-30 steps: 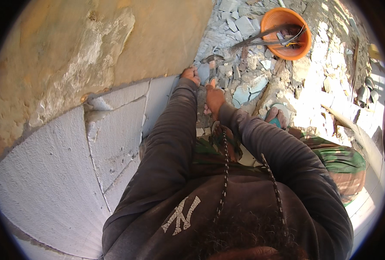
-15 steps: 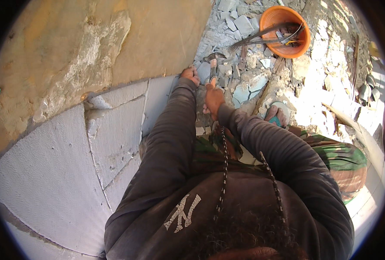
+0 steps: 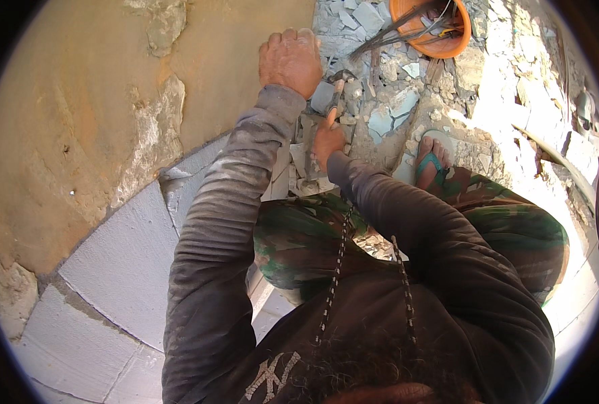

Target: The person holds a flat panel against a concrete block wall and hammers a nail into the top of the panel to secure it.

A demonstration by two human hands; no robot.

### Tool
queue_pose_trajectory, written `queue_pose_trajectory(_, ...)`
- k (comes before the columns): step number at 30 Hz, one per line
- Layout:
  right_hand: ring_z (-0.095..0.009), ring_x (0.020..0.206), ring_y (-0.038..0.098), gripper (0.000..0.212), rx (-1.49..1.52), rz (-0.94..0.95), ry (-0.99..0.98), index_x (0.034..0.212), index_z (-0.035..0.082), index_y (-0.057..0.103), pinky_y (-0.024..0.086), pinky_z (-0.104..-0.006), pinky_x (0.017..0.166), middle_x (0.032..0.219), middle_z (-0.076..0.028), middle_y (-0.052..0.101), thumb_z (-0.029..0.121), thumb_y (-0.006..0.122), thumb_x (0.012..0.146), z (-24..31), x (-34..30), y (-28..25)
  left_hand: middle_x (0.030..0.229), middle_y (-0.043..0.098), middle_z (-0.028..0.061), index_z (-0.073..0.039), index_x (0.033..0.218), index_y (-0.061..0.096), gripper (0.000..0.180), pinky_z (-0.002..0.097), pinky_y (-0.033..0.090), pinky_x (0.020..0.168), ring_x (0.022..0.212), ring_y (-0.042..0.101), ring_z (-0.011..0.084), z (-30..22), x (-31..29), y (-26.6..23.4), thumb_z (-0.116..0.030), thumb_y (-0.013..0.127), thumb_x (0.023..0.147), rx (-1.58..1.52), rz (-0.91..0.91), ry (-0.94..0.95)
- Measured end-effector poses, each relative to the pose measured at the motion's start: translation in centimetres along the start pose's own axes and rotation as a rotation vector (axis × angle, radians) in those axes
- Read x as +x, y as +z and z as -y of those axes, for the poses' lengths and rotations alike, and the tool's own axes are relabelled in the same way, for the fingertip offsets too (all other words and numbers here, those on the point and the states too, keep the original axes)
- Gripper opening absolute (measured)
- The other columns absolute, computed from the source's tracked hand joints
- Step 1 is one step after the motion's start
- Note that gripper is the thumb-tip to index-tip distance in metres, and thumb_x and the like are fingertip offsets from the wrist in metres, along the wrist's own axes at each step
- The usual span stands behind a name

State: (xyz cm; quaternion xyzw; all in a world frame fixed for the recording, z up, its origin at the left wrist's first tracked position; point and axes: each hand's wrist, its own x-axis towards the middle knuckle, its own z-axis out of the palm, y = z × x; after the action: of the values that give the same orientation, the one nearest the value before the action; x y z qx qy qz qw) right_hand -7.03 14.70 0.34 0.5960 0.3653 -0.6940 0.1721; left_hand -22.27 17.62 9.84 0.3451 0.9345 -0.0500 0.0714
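My right hand (image 3: 328, 140) grips a hammer (image 3: 335, 99) by its handle. The thumb lies along the handle, and the dark head points away from me, over the rubble. Farther up and to the left, my left hand (image 3: 291, 64) is raised in front of the right edge of the brown, patchy wall (image 3: 225, 60). Its back faces me and the fingers are curled, so whatever they hold, if anything, is hidden. Whether the hand touches the wall cannot be made out. Below the brown surface run pale grey blocks (image 3: 121, 262) with joints between them.
An orange bucket (image 3: 462, 42) with dark strips or wires in it stands at the far right. Broken tile and rubble (image 3: 390, 118) cover the ground. My sandalled foot (image 3: 434, 158) rests there. A long pale strip (image 3: 559, 161) lies at the right.
My left hand has risen from the foot of the brown wall, up and toward the camera. The right hand still holds the hammer, slightly lower in view. The whole view has shifted.
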Motion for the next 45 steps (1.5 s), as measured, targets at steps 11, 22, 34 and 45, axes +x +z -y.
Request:
queue_pose_trajectory(11,-0.051,0.088,0.063,0.047,-0.090,-0.150,-0.235,0.100,-0.009,0.063,0.048,-0.0539,0.078,0.088,-0.031,0.066,0.036,0.050,0.102,-3.0,1.1,2.1,0.123,0.058,0.0052,-0.010,0.136,0.056,0.042,0.0390,0.033,0.103,0.121,0.048,0.0238,5.5,-1.2,3.0,-0.017,0.050,0.095,0.768,0.278,0.356)
queue_pose_trajectory(22,-0.028,0.058,0.057,0.048,-0.021,-0.258,-0.172,0.083,-0.006,0.057,0.044,-0.0429,0.058,0.066,-0.013,0.058,0.036,0.048,0.105,-4.6,1.8,6.6,0.117,0.059,0.0049,-0.010,0.133,0.057,0.041,0.0413,0.031,0.103,0.118,0.048,0.0239,5.0,-0.9,3.6,-0.018,0.050,0.093,0.725,0.229,0.328)
queue_pose_trajectory(34,-0.024,0.055,0.054,0.047,0.065,-0.144,-0.055,0.089,-0.006,0.058,0.042,-0.0392,0.054,0.070,-0.011,0.060,0.037,0.047,0.105,-4.2,2.8,7.6,0.120,0.059,0.0050,-0.009,0.131,0.059,0.040,0.0410,0.031,0.101,0.120,0.047,0.0250,5.5,-0.9,4.4,-0.018,0.050,0.093,0.720,0.242,0.304)
queue_pose_trajectory(45,-0.048,0.092,0.066,0.054,-0.027,-0.181,-0.051,0.098,-0.011,0.064,0.049,-0.0513,0.081,0.092,-0.032,0.067,0.040,0.048,0.103,-2.2,0.4,6.6,0.110,0.059,0.0053,-0.010,0.123,0.062,0.034,0.0413,0.033,0.098,0.113,0.050,0.0246,6.2,-0.8,5.2,-0.018,0.050,0.092,0.690,0.134,0.336)
